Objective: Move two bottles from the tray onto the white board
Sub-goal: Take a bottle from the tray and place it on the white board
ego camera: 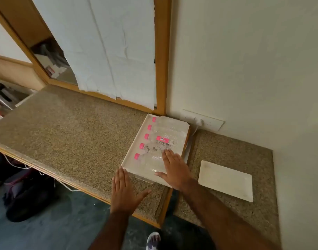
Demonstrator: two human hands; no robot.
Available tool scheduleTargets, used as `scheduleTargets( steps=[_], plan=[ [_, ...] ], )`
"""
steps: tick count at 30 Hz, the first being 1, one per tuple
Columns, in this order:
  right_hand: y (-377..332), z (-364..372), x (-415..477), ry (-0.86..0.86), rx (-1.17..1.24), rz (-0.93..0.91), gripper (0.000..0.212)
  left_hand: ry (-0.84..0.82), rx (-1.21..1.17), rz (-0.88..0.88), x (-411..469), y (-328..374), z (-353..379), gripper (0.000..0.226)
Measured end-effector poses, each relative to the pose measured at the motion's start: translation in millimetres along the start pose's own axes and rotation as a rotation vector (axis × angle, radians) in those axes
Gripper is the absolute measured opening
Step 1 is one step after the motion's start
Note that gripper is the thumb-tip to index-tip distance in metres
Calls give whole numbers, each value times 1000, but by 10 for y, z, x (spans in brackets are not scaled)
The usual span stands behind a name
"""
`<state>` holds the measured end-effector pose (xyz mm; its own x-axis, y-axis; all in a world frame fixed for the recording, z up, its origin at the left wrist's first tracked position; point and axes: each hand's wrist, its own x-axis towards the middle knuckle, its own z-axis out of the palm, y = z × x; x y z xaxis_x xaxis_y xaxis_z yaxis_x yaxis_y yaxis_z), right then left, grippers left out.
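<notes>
Your left hand [124,191] lies flat and palm down, fingers together and pointing away from you, thumb splayed out toward your right hand [173,169]. Your right hand reaches farther forward than the left, also palm down with fingers extended and slightly spread, thumb stretched out toward the left hand. Both forearms are bare and neither hand grips anything.

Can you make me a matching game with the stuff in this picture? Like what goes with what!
Things:
1. bottle caps
2. white board
3. right hand
4. left hand

Descriptions:
A. bare, nothing on it
B. pink
C. spread open over the bottles in the tray
D. flat by the tray's near corner

Pairs: 1-B, 2-A, 3-C, 4-D
</notes>
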<state>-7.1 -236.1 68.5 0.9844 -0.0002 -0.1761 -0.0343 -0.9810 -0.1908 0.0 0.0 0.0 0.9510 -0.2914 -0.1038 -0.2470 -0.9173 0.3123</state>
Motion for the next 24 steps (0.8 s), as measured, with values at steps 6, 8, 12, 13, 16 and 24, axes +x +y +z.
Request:
scheduleTargets(
  steps=[6, 8, 12, 13, 16, 24],
  plan=[
    [-43, 175, 141, -76, -46, -62, 73, -77, -48, -175, 53, -42, 247, 156],
    [-56, 173, 200, -84, -54, -51, 70, -86, -48, -175, 103, -17, 295, 156],
    [-107, 180, 350, -90, -53, -35, 67, -66, -77, -197, 178, 36, 428, 155],
    [-128, 177, 381, -85, -64, -35, 64, -51, -79, -195, 188, 34, 455, 154],
    [-223, 202, 478, -96, -99, -18, 53, -70, -53, -199, 213, 11, 499, 154],
    [-452, 139, 599, -146, -128, 84, 38, -92, -29, -188, 256, -26, 518, 155]
  ],
)
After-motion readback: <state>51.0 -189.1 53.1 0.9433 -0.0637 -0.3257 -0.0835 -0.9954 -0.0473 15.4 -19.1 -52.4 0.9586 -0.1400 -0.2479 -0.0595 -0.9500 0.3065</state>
